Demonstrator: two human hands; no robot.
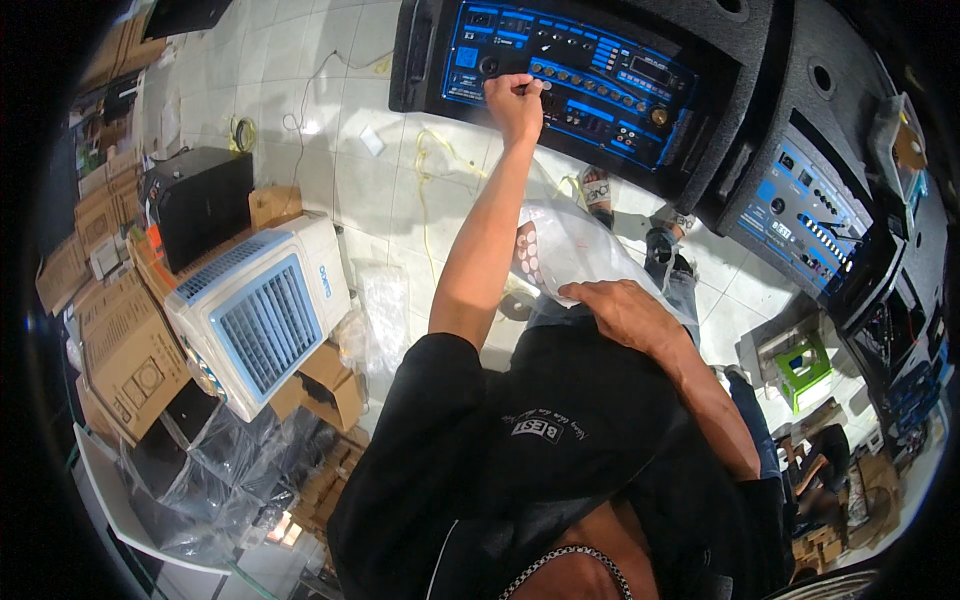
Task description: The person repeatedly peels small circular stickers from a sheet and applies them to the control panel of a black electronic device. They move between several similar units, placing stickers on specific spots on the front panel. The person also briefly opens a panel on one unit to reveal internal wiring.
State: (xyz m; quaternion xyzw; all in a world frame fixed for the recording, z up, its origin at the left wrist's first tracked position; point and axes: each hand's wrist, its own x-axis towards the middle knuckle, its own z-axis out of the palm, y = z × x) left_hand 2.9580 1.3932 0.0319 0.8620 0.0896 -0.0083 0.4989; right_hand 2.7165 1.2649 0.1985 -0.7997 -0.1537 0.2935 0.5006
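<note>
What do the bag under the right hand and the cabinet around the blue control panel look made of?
Bag: thin clear plastic film, glossy and crinkled, under the right hand. Cabinet: apparently a hard shell with black, matte, rough-textured coating; the core cannot be told.

The person wears a black short-sleeved T-shirt (520,450) with a small white printed mark on the chest. Both forearms are bare from the sleeve hems down. A silver chain necklace (565,560) with fine links hangs at the open neckline. Blue jeans (690,290) cover the legs, above grey sandals (597,188).
</note>
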